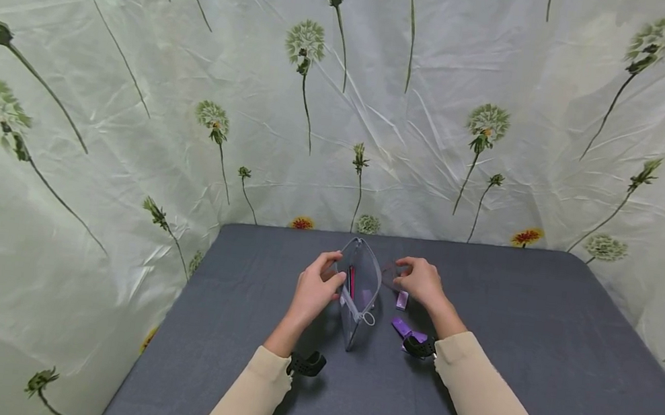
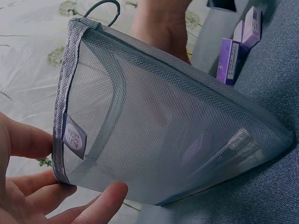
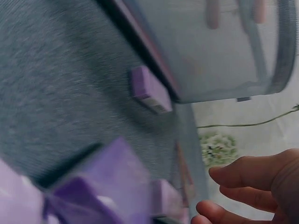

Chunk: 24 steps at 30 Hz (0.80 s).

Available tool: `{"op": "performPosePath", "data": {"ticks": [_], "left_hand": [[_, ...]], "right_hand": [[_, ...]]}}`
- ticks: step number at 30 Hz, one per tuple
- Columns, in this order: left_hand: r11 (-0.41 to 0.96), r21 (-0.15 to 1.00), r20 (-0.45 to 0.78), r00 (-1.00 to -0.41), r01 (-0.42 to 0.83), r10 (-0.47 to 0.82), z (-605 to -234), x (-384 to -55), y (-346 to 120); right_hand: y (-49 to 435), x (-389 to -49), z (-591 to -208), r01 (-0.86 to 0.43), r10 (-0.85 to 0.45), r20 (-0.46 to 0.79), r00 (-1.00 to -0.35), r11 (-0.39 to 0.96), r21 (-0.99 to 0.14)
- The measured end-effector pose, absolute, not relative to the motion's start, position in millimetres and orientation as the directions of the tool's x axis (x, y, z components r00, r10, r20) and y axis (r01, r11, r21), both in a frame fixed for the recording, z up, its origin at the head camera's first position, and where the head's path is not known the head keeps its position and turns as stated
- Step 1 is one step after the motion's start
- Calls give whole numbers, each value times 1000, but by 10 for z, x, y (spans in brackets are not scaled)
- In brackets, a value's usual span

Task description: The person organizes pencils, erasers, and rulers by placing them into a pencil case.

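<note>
My left hand [image 1: 316,287] pinches the rim of a grey mesh zip pouch [image 2: 154,107], its mouth spread and a ring hanging at the near end. A small printed tag [image 2: 76,136] sits on the edge by the fingers. Inside the pouch, a slim red and black item [image 1: 352,280] shows; its kind is unclear. Right of the pouch, my right hand [image 1: 422,281] hovers with loosely bent, parted fingers [image 3: 252,172], and no held thing can be made out. Near it lies a thin reddish-brown flat item [image 3: 184,172]. A small purple box [image 3: 149,91] rests close against the pouch.
A small lilac box [image 1: 402,300] lies below the right hand. Further purple boxes [image 1: 400,326] lie by the right wrist, partly covered by its black strap [image 1: 418,346]. The dark grey table [image 1: 219,358] meets a flower-printed curtain [image 1: 157,81] at its back and sides.
</note>
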State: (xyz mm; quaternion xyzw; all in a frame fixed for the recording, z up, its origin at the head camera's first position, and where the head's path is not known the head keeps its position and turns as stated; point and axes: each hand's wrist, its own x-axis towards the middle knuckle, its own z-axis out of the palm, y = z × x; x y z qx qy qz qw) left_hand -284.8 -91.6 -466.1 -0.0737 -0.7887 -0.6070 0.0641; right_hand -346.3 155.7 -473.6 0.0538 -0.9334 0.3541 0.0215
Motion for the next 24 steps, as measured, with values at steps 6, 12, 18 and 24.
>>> {"op": "performPosePath", "data": {"ticks": [6,12,18,24], "left_hand": [[247,949,191,-981,196,47,-4672,-2854,-926],[237,951,194,-980,198,43,-4659,-2842,-919],[244,951,187,-982,191,39,-4650,-2838,-917],[236,952,191,-981,194,36,-4647,-2830,-911]], "right_hand": [[1521,-3468,-4851,-78,-72,36,-997,773,-629],[1521,-3457,-4886,-58,-48,33,-998,769,-637],[1554,-3461,-4926,-57,-28,55,-998,752,-657],[1618,-3469,-4984,-69,-25,71,-997,676,-734]]}}
